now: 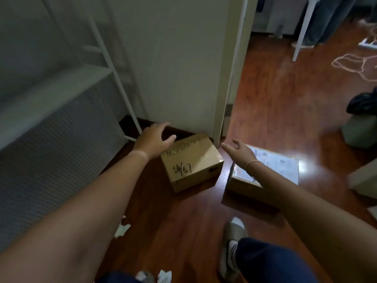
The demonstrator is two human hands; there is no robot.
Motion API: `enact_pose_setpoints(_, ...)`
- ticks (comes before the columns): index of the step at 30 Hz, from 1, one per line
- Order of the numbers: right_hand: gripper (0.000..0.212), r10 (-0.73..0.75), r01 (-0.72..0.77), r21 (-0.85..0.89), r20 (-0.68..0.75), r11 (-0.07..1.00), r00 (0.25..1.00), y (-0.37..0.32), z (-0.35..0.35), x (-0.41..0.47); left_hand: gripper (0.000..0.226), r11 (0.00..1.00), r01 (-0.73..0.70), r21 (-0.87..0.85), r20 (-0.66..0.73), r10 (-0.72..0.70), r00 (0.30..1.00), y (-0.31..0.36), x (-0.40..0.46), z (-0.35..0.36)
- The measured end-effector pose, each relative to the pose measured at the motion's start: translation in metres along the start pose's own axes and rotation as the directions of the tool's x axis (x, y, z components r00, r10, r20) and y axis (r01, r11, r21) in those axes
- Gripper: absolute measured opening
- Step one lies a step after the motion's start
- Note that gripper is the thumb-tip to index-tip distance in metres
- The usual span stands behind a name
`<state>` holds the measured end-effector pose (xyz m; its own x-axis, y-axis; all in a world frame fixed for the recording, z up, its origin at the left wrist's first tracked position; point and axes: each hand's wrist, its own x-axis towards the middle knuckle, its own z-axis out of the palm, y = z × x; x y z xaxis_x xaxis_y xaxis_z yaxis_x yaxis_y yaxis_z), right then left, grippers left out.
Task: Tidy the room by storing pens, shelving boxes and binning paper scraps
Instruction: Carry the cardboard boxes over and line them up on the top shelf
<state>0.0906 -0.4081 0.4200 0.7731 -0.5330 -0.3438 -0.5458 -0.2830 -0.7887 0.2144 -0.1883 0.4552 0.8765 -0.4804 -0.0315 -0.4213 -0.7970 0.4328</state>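
Reddish wood floor (263, 103) catching glare at right. White wall (173, 64) w/ dark baseboard (179, 132). White metal rack (114, 64), perforated panel (55, 152) standing left. Cord (350, 65) lying coiled far right.

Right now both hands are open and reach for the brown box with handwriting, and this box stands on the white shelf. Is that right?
Not quite. The head view shows the box standing on the wooden floor, not on the shelf. The rest holds: the left hand and right hand are open and reach for it.
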Motion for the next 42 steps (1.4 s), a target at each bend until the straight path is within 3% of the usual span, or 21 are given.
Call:
enact_pose_setpoints(7,0.069,0.191,-0.197,0.032,0.137,0.98,0.972,0.063,0.11,0.08,0.055,0.991,0.131,0.004,0.149,-0.13,0.98,-0.069,0.073,0.092)
enact_pose_setpoints(11,0.074,0.301,-0.319,0.132,0.138,0.939,0.944,0.092,0.169,0.127,0.055,0.982,0.187,-0.003,0.193,-0.183,0.964,-0.109,0.118,0.143)
enact_pose_setpoints(18,0.104,0.572,-0.6,0.287,0.183,0.746,0.799,0.141,0.266,0.188,0.063,0.964,0.267,0.006,0.302,-0.256,0.918,-0.187,0.183,0.236)
enact_pose_setpoints(24,0.097,0.634,-0.64,0.318,0.138,0.699,0.761,0.152,0.299,0.219,0.068,0.965,0.252,0.078,0.336,-0.263,0.904,-0.217,0.208,0.274)
enact_pose_setpoints(28,0.09,0.566,-0.574,0.259,0.111,0.777,0.817,0.17,0.298,0.221,0.069,0.975,0.216,0.052,0.282,-0.221,0.933,-0.225,0.219,0.281)
enact_pose_setpoints(32,0.07,0.491,-0.534,0.185,0.231,0.825,0.84,0.184,0.267,0.214,0.082,0.945,0.323,0.06,0.334,-0.324,0.885,-0.224,0.214,0.282)
enact_pose_setpoints(34,0.049,0.426,-0.484,0.215,0.266,0.848,0.865,0.193,0.249,0.209,0.086,0.882,0.464,-0.078,0.437,-0.388,0.811,-0.226,0.203,0.287)
enact_pose_setpoints(37,0.036,0.383,-0.457,0.292,0.278,0.84,0.881,0.207,0.237,0.196,0.082,0.676,0.674,-0.298,0.556,-0.451,0.698,-0.229,0.169,0.301)
enact_pose_setpoints(40,0.025,0.419,-0.504,0.354,0.292,0.788,0.86,0.218,0.238,0.179,0.086,0.501,0.771,-0.393,0.574,-0.522,0.631,-0.224,0.135,0.309)
enact_pose_setpoints(42,0.03,0.418,-0.52,0.377,0.321,0.767,0.85,0.217,0.235,0.172,0.078,0.448,0.791,-0.416,0.577,-0.543,0.611,-0.221,0.12,0.305)
